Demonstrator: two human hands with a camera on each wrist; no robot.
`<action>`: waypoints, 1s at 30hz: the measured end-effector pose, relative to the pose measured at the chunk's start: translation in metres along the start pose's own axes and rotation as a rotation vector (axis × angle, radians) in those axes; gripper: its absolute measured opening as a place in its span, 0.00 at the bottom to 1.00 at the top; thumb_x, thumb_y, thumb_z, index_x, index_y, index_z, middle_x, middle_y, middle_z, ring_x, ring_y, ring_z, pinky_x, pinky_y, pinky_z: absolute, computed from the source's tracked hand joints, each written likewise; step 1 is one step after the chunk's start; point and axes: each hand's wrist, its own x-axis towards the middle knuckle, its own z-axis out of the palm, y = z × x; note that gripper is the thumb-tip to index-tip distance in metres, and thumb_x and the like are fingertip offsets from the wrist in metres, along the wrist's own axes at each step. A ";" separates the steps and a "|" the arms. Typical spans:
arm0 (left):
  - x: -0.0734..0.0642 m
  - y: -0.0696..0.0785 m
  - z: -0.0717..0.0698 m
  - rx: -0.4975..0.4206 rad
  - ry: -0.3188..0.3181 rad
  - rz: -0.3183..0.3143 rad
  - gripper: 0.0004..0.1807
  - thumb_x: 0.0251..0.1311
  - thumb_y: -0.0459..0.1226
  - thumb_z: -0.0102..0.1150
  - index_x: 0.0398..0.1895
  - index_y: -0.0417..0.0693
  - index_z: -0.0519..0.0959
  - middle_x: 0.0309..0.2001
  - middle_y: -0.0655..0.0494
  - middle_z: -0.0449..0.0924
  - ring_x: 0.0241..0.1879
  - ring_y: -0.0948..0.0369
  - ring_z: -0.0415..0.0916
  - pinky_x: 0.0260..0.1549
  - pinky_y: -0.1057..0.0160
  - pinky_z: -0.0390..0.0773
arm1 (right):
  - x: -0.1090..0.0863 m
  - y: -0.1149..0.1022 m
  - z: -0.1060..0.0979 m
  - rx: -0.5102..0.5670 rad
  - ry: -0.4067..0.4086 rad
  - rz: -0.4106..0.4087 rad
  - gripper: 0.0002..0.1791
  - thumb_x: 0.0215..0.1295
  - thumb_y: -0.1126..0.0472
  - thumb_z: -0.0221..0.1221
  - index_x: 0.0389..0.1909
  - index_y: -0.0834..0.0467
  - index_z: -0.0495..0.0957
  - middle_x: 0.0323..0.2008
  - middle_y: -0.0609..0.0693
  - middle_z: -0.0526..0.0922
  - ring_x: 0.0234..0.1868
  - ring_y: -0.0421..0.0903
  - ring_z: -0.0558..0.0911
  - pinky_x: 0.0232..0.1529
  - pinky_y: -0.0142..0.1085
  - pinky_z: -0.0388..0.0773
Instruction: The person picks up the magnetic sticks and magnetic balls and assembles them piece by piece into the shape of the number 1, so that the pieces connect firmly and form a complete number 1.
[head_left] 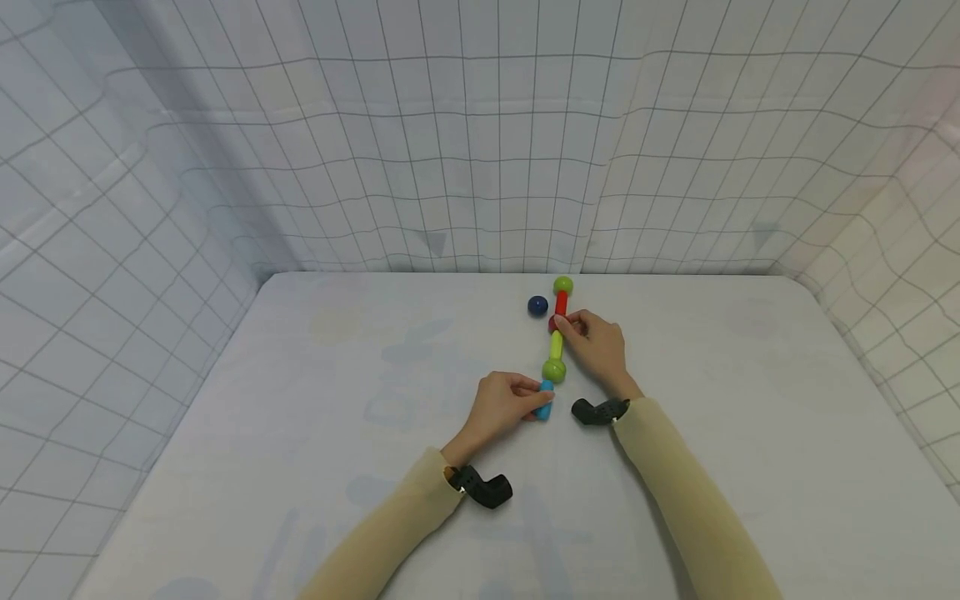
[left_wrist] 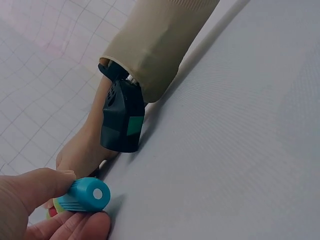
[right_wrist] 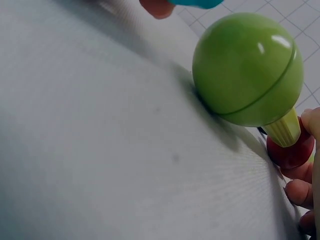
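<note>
A chain of toy pieces lies on the white table: a green ball (head_left: 563, 285) at the far end, a red stick (head_left: 561, 303), a dark red ball (right_wrist: 290, 150), a yellow stick (head_left: 556, 345) and a nearer green ball (right_wrist: 247, 70). My right hand (head_left: 598, 344) grips the chain at the dark red ball, fingers partly covering it. My left hand (head_left: 504, 406) pinches a short blue stick (left_wrist: 90, 195) between thumb and fingers. The blue stick's far end is right by the nearer green ball; whether they touch I cannot tell.
A dark blue ball (head_left: 537, 306) lies loose just left of the red stick. The white table (head_left: 315, 400) is bounded at the back and sides by grid-patterned curtains (head_left: 480, 150). Black wrist cameras stick out inward from both wrists.
</note>
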 end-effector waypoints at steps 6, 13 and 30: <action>0.001 0.001 0.001 -0.002 0.007 -0.030 0.15 0.53 0.42 0.70 0.37 0.38 0.84 0.24 0.57 0.84 0.20 0.63 0.80 0.22 0.66 0.78 | -0.001 -0.001 -0.001 -0.001 -0.004 0.010 0.26 0.66 0.38 0.52 0.37 0.57 0.81 0.22 0.48 0.76 0.24 0.47 0.70 0.35 0.41 0.57; 0.002 0.003 0.001 -0.017 0.015 -0.031 0.14 0.51 0.41 0.70 0.35 0.38 0.84 0.23 0.57 0.83 0.18 0.62 0.80 0.20 0.66 0.77 | -0.001 -0.001 0.000 0.001 -0.007 0.011 0.26 0.66 0.38 0.52 0.38 0.58 0.81 0.22 0.48 0.76 0.24 0.47 0.70 0.35 0.41 0.56; 0.004 0.005 0.002 -0.019 0.013 -0.067 0.15 0.51 0.41 0.71 0.35 0.37 0.84 0.23 0.57 0.83 0.19 0.62 0.80 0.21 0.66 0.78 | -0.001 -0.001 0.000 0.003 0.008 0.004 0.26 0.65 0.38 0.52 0.38 0.58 0.81 0.22 0.48 0.76 0.24 0.47 0.69 0.34 0.41 0.56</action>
